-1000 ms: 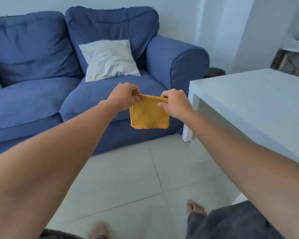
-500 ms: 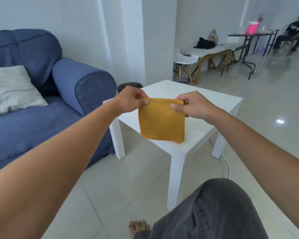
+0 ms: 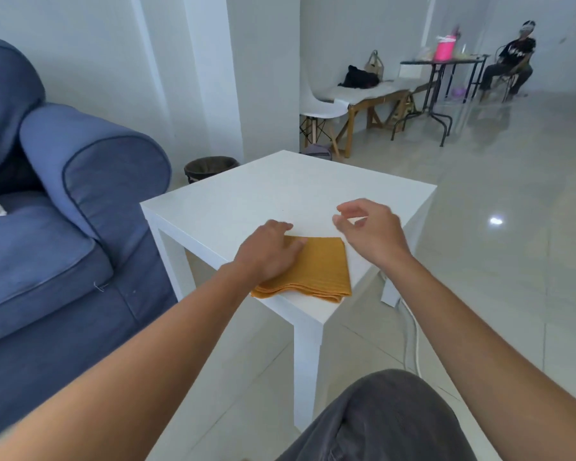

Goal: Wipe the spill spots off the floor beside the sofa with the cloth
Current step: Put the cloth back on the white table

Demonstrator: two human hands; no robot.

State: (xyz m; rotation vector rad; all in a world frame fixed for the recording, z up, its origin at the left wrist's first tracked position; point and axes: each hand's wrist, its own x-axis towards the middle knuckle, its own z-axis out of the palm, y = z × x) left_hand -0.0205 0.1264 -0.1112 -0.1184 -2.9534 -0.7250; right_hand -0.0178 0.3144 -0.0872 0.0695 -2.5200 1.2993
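A folded orange cloth (image 3: 320,267) lies flat on the near corner of a white side table (image 3: 280,194). My left hand (image 3: 266,254) rests palm down on the cloth's left part, fingers spread over it. Just above the table to the right of the cloth hovers my right hand (image 3: 369,234), fingers apart and curled, holding nothing. The blue sofa (image 3: 64,211) stands to the left of the table. The pale tiled floor (image 3: 246,377) between sofa and table shows no spots that I can make out.
A dark wastebasket (image 3: 210,168) sits behind the table by the wall. A white cable (image 3: 413,341) runs along the floor right of the table leg. My knee in grey trousers (image 3: 379,424) fills the lower middle. Far right, a person sits by tables and a white chair.
The cloth, held up by both hands before, now lies on the table. My right hand has let go and lifted off; my left hand presses on it. The view has swung right.
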